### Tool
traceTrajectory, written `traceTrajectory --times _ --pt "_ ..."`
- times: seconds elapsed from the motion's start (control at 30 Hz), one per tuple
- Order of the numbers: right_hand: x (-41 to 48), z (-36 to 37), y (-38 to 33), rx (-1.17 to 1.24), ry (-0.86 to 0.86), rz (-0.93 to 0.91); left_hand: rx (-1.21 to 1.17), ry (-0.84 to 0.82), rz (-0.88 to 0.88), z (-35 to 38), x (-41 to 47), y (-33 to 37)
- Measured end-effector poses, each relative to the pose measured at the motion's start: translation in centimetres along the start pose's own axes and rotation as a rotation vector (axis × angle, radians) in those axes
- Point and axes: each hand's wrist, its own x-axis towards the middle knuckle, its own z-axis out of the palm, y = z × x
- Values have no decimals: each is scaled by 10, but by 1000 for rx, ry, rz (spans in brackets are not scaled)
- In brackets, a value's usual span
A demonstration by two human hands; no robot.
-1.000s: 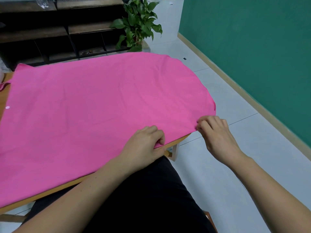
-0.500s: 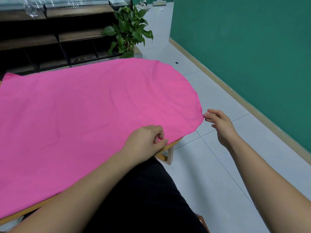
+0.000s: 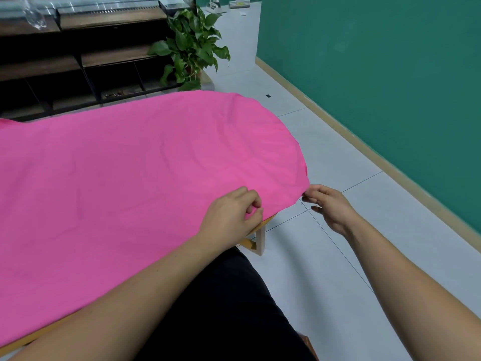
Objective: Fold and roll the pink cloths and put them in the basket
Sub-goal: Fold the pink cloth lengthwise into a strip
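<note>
A large pink cloth (image 3: 135,183) lies spread flat over the wooden table (image 3: 263,225) and hangs past its right end. My left hand (image 3: 231,212) rests on the cloth's near right edge, with thumb and fingers pinched on the fabric. My right hand (image 3: 329,205) is off the table's right end. Its thumb and index fingertips meet the cloth's rounded right corner. I cannot tell if they have hold of it. No basket is in view.
A potted green plant (image 3: 191,48) stands beyond the table's far end, next to dark wooden shelving (image 3: 86,61). A green wall (image 3: 377,74) runs along the right over a pale tiled floor (image 3: 351,256). My dark-clothed lap is under the near edge.
My right hand let go of the cloth's near right edge, swung out to the right, and has come back to touch the cloth's corner. The left hand has stayed pinched on the edge.
</note>
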Motion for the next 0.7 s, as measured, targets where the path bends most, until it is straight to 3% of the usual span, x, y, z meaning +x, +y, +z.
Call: traceTrajectory --times 0.37,0.53,0.7 --pt "-1 -5 -19 239 114 -85 12 20 21 1 0 0" --pt "2 -20 -29 585 -4 -114 -3 18 29 1 -1 1" --pt "11 -20 -35 515 -55 -112 2 19 30 1 -1 0"
